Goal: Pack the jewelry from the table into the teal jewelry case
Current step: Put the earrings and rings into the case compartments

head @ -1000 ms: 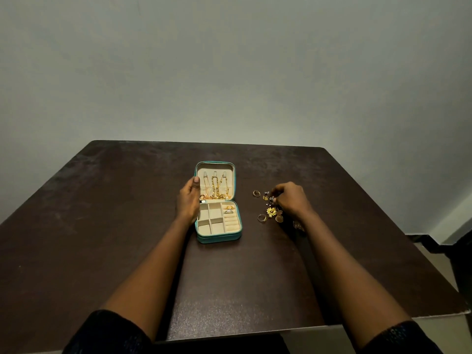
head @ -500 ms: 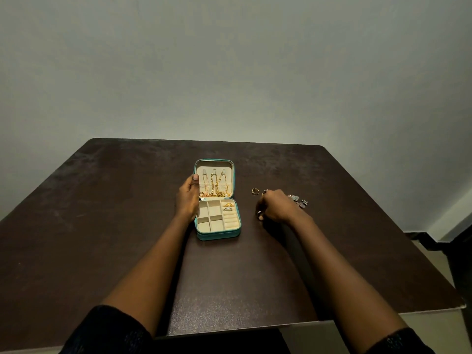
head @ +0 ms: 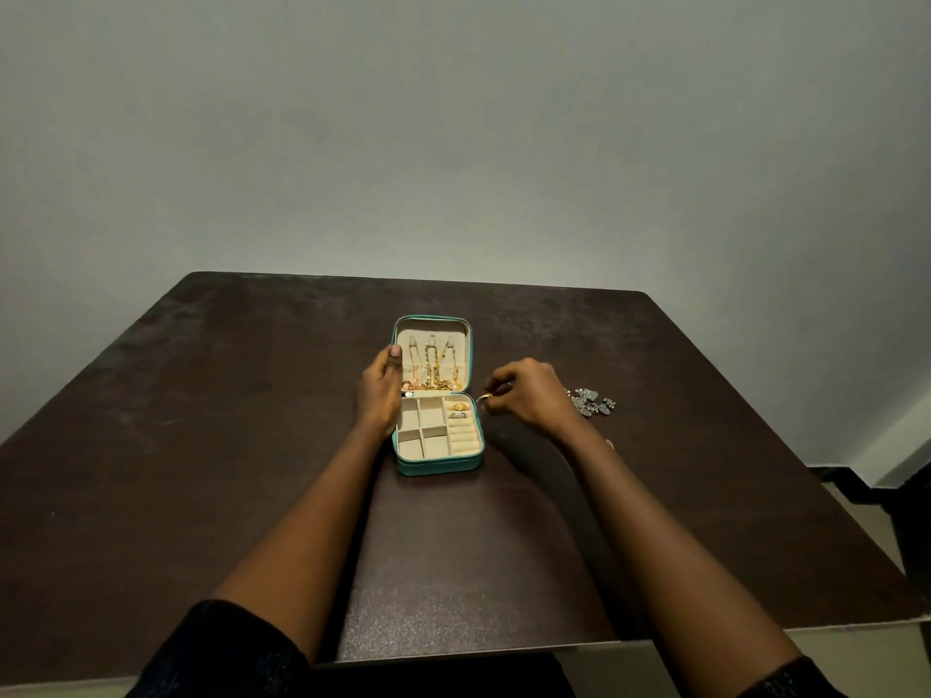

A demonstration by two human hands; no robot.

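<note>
Head view, centre of frame: the teal jewelry case (head: 437, 466) lies open on a dark table (head: 201, 445), lid raised toward the upper frame, divided tray toward the viewer. Both sleeves (head: 221, 652) are cut off by the lower edge. A cluster of silver pieces (head: 593, 401) at centre right is partly hidden behind the right hand (head: 529, 398), and its items are too small to tell apart; a pale speck beside the right wrist cannot be identified. The left hand (head: 380, 392) grips the case at the lid's left edge — thumb laid on the inner rim, the other fingers hidden behind the lid. The right hand, fingers curled close, pinches a small gold ring (head: 484, 397) just beside the tray's upper right corner; whether the ring touches the case cannot be told. Gold chains (head: 433, 367) hang inside the lid, and two rings (head: 458, 410) sit in the tray's right-hand rolls.
</note>
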